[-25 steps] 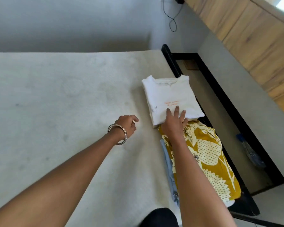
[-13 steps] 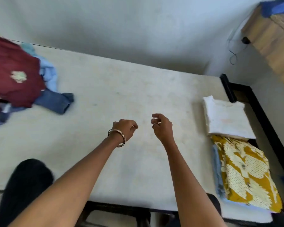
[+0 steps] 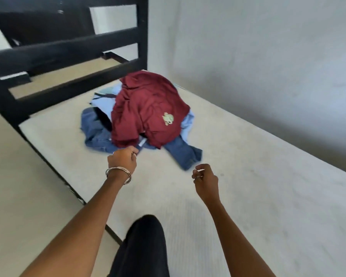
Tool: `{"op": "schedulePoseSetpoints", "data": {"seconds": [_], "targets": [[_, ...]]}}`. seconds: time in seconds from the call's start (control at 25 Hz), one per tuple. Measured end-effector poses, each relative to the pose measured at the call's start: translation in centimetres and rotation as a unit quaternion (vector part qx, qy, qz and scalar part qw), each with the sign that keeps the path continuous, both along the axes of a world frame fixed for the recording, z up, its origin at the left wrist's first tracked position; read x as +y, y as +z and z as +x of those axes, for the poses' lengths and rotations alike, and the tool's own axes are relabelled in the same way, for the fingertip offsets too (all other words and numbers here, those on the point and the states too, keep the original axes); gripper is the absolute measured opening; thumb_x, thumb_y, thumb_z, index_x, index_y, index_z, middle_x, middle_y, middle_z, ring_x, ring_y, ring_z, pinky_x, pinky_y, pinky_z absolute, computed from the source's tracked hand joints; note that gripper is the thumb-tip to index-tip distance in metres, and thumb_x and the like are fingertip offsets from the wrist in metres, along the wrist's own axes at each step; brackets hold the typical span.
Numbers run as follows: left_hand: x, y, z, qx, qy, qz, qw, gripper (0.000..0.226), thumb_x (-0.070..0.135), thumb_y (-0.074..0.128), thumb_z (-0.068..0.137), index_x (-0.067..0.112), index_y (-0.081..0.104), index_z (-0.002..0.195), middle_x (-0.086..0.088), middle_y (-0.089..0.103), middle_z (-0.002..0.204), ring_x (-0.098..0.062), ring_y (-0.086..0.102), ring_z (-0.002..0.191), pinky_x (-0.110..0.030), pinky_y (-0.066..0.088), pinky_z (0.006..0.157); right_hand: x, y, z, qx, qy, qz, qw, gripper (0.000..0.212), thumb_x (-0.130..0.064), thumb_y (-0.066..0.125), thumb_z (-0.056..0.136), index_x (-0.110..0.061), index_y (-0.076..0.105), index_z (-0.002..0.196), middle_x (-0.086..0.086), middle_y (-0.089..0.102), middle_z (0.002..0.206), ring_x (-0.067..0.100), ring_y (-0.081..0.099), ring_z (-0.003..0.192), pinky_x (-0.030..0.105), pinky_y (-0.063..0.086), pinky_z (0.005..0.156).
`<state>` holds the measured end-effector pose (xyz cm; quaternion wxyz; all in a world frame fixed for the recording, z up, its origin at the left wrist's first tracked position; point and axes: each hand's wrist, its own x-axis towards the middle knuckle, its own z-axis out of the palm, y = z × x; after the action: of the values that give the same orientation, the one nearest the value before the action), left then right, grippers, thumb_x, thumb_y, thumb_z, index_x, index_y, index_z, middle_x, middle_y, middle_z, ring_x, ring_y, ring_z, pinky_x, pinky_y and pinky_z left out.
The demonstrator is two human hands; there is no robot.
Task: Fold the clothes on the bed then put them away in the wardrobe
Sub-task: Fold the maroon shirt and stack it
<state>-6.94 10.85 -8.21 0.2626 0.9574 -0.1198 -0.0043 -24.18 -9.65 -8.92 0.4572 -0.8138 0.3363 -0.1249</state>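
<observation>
A pale bed (image 3: 248,176) by a grey wall carries a heap of unfolded clothes (image 3: 146,112), maroon shirt (image 3: 148,108) on top. The left hand (image 3: 122,159) reaches its near edge, the right hand (image 3: 205,179) hovers nearby, both loosely curled, holding nothing. Next: lift one garment and spread it flat.

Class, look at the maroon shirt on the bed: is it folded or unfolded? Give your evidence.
Unfolded. The maroon shirt lies crumpled in a loose heap, draped over the blue clothes, with uneven creases and no flat, squared edges.

We are seeing the maroon shirt (image 3: 148,108) hiding most of the pile beyond our hands; whether our left hand (image 3: 121,159) is touching the jeans (image 3: 97,132) stays unclear.
</observation>
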Motion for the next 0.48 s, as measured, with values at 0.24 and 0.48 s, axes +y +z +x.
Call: {"op": "schedulePoseSetpoints", "data": {"seconds": [0.24, 0.48], "targets": [[-0.1, -2.1, 12.4, 0.105, 0.167, -0.066, 0.978, 0.055, 0.042, 0.067, 0.085, 0.009, 0.055, 0.127, -0.019, 0.053, 0.131, -0.040, 0.046, 0.122, -0.052, 0.041, 0.100, 3.1, -2.8, 11.9, -0.041, 0.101, -0.030, 0.994, 0.016, -0.009, 0.058, 0.094, -0.017, 0.047, 0.101, -0.012, 0.059, 0.077, 0.016, 0.061, 0.079, 0.033, 0.047, 0.072], [-3.8, -3.0, 17.2, 0.116, 0.226, -0.059, 0.965, 0.046, 0.047, 0.071, 0.080, 0.013, 0.063, 0.110, -0.016, 0.051, 0.132, -0.040, 0.041, 0.126, -0.062, 0.031, 0.104, 2.0, -7.4, 15.7, -0.002, 0.125, -0.018, 0.992, 0.026, -0.008, 0.058, 0.093, -0.014, 0.053, 0.118, 0.001, 0.068, 0.092, 0.023, 0.064, 0.095, 0.039, 0.050, 0.083]]}}
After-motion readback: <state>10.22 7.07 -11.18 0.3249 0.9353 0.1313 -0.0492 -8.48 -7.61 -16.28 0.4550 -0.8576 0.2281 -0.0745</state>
